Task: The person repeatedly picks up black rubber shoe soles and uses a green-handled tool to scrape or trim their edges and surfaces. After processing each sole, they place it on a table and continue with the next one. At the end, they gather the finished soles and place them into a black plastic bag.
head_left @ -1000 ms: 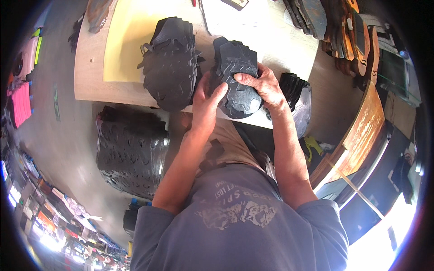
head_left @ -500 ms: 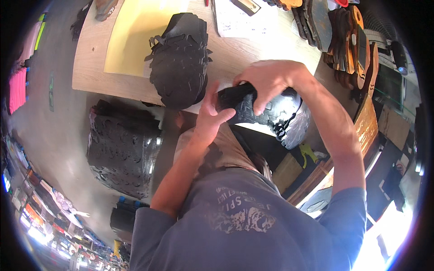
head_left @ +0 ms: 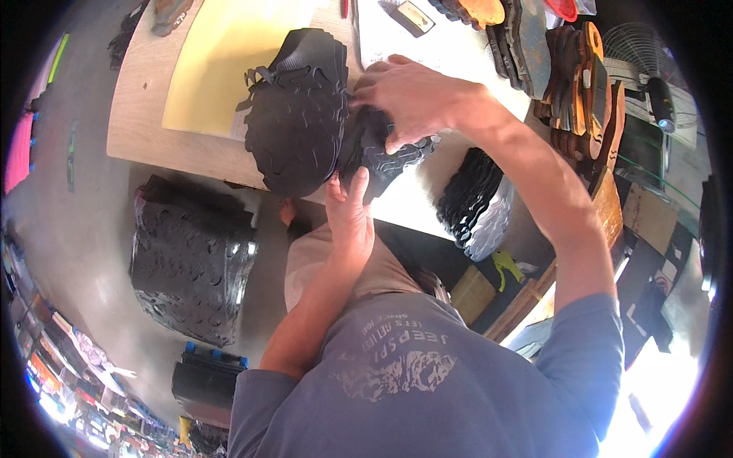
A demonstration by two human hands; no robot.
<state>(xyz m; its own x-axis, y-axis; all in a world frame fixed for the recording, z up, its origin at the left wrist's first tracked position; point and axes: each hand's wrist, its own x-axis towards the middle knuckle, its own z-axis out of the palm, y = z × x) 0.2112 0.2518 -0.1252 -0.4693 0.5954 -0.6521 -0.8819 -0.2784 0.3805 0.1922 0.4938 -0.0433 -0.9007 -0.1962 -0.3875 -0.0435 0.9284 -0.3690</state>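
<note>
A thick stack of black shoe soles (head_left: pixel 296 122) with wavy, lugged edges lies on the light wooden table. Right beside it is a smaller bundle of black soles (head_left: pixel 382 156), tilted against the stack. My right hand (head_left: pixel 408 95) grips this bundle from above, thumb on the near side and fingers over the far side. At the bundle's near end, my left hand (head_left: pixel 351 217) holds it from below, thumb up; part of its fingers is hidden. Another pile of black soles (head_left: pixel 473 198) rests at the table's right edge, apart from both hands.
A yellow sheet (head_left: pixel 206 84) and white paper (head_left: pixel 450 49) cover parts of the table (head_left: pixel 141 114). Several sole-shaped templates (head_left: pixel 584 84) stand at the far right, near a fan (head_left: pixel 634 49). Textured black sheets (head_left: pixel 191 259) are piled low at the left. A yellow-green object (head_left: pixel 505 269) lies right of my legs.
Both hands have brought the bundle leftward, up against the large stack. The pile at the table's right edge, previously mostly covered by my right hand and the bundle, now shows.
</note>
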